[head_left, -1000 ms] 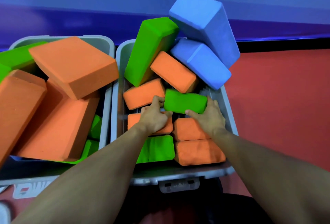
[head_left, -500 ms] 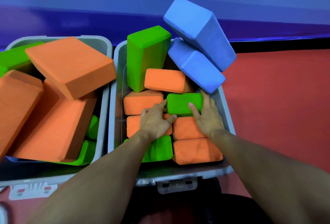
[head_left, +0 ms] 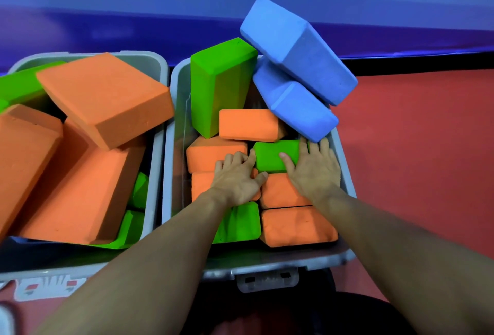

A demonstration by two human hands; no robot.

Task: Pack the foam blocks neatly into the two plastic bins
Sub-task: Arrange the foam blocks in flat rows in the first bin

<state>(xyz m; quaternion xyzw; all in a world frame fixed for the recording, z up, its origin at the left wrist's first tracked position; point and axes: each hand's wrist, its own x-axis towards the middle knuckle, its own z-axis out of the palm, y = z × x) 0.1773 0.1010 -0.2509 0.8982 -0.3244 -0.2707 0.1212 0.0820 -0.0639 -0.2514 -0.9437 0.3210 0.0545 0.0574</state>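
Note:
A small green foam block (head_left: 272, 155) lies in the right grey bin (head_left: 344, 174), in a row beside an orange block (head_left: 207, 154). My right hand (head_left: 312, 171) rests flat on the green block's right part, fingers straight and thumb on its top. My left hand (head_left: 238, 177) touches its left end with the index finger and lies on the orange blocks beside it. Nearer me are more orange blocks (head_left: 296, 225) and a green block (head_left: 240, 223), packed flat.
At the far end of the right bin stand a tall green block (head_left: 216, 86) and an orange block (head_left: 248, 124). Two blue blocks (head_left: 299, 46) lean over the far right rim. The left bin (head_left: 157, 147) holds large orange blocks (head_left: 104, 96), piled askew above its rim.
Both hands have lowered the small green block into the row and now lie flatter on it. The tall green block went from leaning to upright, and the orange block behind has levelled.

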